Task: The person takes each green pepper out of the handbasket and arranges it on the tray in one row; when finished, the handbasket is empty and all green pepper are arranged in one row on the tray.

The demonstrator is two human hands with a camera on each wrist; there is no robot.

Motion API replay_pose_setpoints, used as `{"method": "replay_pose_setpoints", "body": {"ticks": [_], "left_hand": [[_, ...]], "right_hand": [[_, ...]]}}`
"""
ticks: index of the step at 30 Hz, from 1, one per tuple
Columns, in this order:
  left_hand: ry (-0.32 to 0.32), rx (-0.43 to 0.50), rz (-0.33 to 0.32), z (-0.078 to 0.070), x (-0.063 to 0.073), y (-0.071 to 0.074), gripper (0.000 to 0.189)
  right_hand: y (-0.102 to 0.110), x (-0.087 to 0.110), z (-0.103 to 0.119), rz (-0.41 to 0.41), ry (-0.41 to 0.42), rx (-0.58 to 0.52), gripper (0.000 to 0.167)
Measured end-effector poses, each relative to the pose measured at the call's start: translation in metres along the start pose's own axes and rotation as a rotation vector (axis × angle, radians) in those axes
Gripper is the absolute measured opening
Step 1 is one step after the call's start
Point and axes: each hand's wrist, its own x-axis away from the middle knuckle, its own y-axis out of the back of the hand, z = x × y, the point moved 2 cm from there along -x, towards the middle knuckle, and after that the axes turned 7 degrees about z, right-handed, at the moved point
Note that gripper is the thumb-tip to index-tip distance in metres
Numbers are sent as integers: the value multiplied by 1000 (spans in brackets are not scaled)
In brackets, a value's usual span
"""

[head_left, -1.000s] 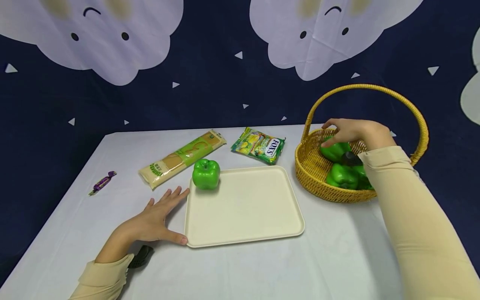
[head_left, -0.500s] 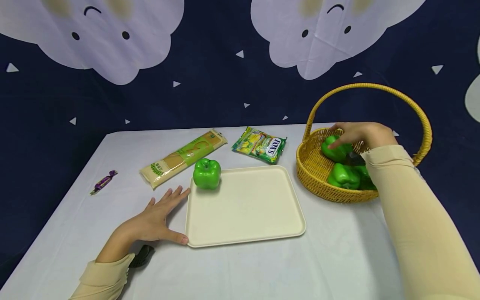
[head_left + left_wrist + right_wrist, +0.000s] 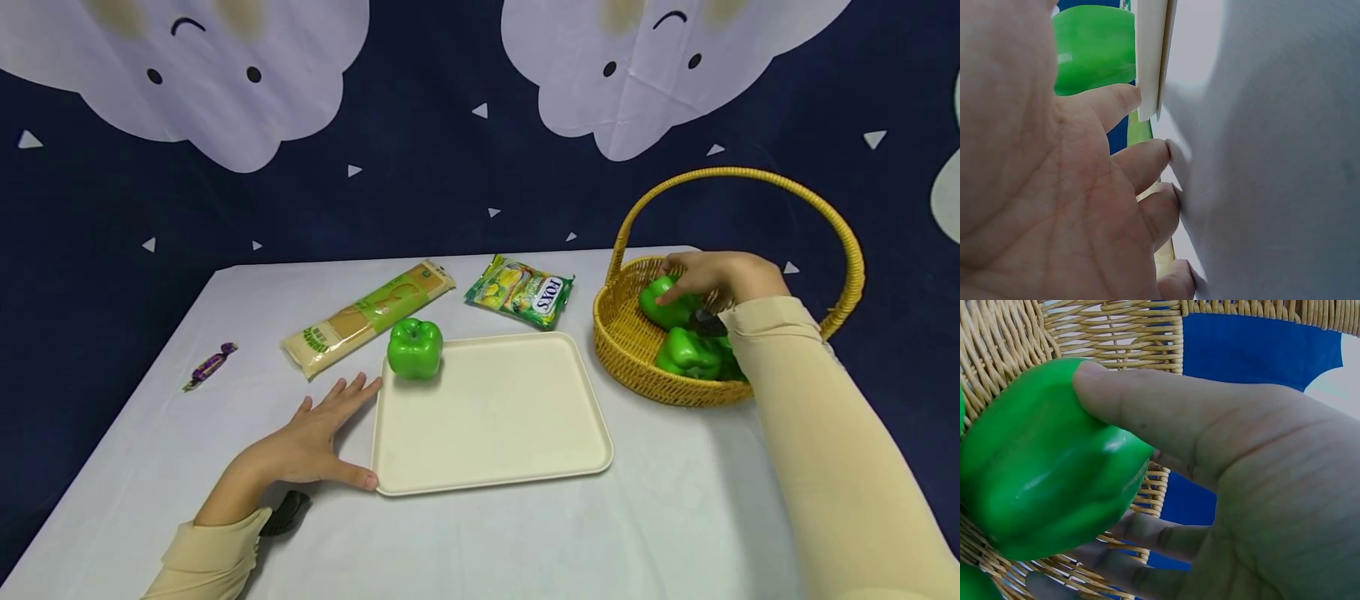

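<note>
In the head view my right hand (image 3: 726,275) reaches into a yellow wicker basket (image 3: 626,354) and grips a green bell pepper (image 3: 660,313). The right wrist view shows the thumb pressed on this pepper (image 3: 1041,469), with the other fingers round its far side. More green peppers (image 3: 688,354) lie in front of it in the basket, partly behind the sleeve. My left hand (image 3: 303,446) rests spread on the table, thumb and index fingertip at the left edge of a cream tray (image 3: 495,425). One green bell pepper (image 3: 415,350) stands at the tray's back left corner.
A pack of noodles (image 3: 367,318) lies slanted behind the tray, and a green FOX'S candy bag (image 3: 519,290) is to its right. A purple-wrapped candy (image 3: 210,367) lies at the far left. The basket's tall handle (image 3: 738,173) arches over my right hand.
My right hand has lowered a little into the basket, and its thumb and fingers have closed on the pepper. The left hand and the tray stay where they were.
</note>
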Motion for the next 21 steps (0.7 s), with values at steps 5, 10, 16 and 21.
{"method": "replay_pose_setpoints", "body": {"ticks": [5, 10, 16, 21], "left_hand": [[-3, 0, 2, 0, 0, -1, 136], [-4, -4, 1, 0, 0, -1, 136], [-14, -12, -2, -2, 0, -1, 134], [-5, -13, -2, -3, 0, -1, 135]], "right_hand": [[-1, 0, 0, -10, 18, 17, 74], [-1, 0, 0, -29, 34, 28, 62], [0, 0, 1, -44, 45, 18, 58], [-1, 3, 2, -60, 55, 18, 58]]}}
